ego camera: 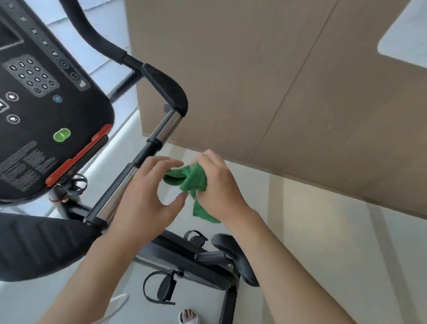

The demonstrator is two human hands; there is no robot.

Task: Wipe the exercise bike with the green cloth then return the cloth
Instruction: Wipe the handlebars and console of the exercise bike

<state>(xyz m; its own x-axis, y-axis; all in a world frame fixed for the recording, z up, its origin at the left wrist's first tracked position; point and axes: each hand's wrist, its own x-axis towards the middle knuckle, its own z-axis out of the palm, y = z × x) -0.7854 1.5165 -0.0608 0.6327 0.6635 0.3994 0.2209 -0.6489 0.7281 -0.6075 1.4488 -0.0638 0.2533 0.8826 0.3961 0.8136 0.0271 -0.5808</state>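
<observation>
The green cloth [193, 183] is bunched up in my right hand [218, 185], with one corner hanging down below the palm. My left hand [149, 192] is just to its left, fingers spread and curled, the fingertips touching the cloth's left edge without closing on it. Both hands hover to the right of the exercise bike's chrome and black handlebar [130, 178]. The bike's black console [34, 114] with keypad, green button and red strip fills the left. Below the hands lie the black seat [236, 254] and a strapped pedal [163, 287].
A tan panelled wall [288, 91] rises close behind the handlebar on the right. The floor is pale tile [328, 245]. The bike's black frame base [227, 312] sits near my foot in a light sandal [190, 318]. A white cable [116, 307] loops on the floor.
</observation>
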